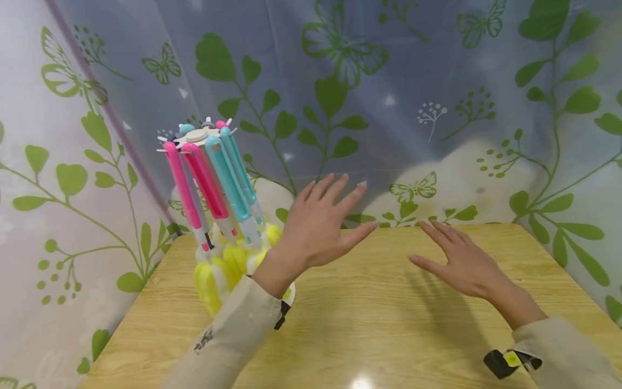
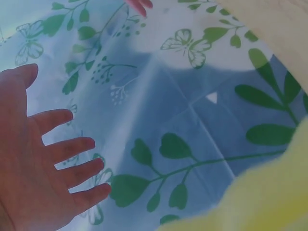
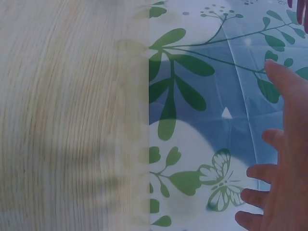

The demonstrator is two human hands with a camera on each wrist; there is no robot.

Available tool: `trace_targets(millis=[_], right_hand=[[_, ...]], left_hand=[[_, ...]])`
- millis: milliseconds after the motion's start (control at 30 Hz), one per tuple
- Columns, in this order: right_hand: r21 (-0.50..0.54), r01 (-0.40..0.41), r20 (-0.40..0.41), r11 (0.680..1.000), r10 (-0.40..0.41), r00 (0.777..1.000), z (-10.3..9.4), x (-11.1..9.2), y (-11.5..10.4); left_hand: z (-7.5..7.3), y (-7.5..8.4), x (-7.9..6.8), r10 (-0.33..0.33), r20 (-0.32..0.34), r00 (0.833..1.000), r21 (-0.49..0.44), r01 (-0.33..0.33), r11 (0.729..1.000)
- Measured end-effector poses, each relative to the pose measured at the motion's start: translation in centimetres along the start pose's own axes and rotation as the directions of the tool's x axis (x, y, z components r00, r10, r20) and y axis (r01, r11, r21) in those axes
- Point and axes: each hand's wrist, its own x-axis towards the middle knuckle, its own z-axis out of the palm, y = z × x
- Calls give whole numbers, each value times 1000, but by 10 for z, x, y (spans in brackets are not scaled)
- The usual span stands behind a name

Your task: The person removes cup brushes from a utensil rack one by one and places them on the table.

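My left hand [image 1: 316, 229] is held above the table with its fingers spread, just right of a stand. Its palm and straight fingers show in the left wrist view, holding nothing. My right hand [image 1: 464, 262] hovers over the table's right side, fingers extended and thumb apart, also holding nothing. The stand has a white round top [image 1: 196, 135] with hooks. Slim pink handles [image 1: 206, 186] and teal handles [image 1: 230, 181] hang from it by their upper ends. Puffy yellow and white pieces [image 1: 209, 286] surround its lower part, partly hidden behind my left hand and sleeve.
The wood-grain table [image 1: 359, 319] reaches back to a curtain [image 1: 301, 108] printed with green leaves and butterflies, which also covers both sides. Black straps sit at both wrists, one strap [image 1: 500, 363] at the right cuff. A bright reflection lies at the table's front.
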Motion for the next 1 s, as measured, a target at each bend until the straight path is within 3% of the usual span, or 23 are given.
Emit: trace_targets(millis=[167, 267, 567, 833, 900, 1000], right_hand=[[49, -2, -3, 999, 3, 1000, 2, 6, -9], [74, 7, 2, 997, -7, 1000, 3, 11, -15], [88, 27, 10, 996, -28, 1000, 1, 19, -27], [84, 47, -3, 995, -47, 999, 3, 24, -33], [82, 53, -3, 995, -53, 999, 4, 24, -34], [82, 63, -3, 995, -63, 998, 5, 26, -37]], left_hand=[[-12, -5, 1, 29, -92, 995, -32, -32, 999], [-22, -10, 1, 41, -172, 984, -41, -49, 998], [-55, -29, 2, 104, -387, 916, -7, -116, 993], [-93, -47, 9, 177, -463, 869, 46, -176, 983], [-100, -52, 10, 173, -469, 866, 57, -166, 984], [-109, -60, 9, 142, -462, 875, 66, -126, 990]])
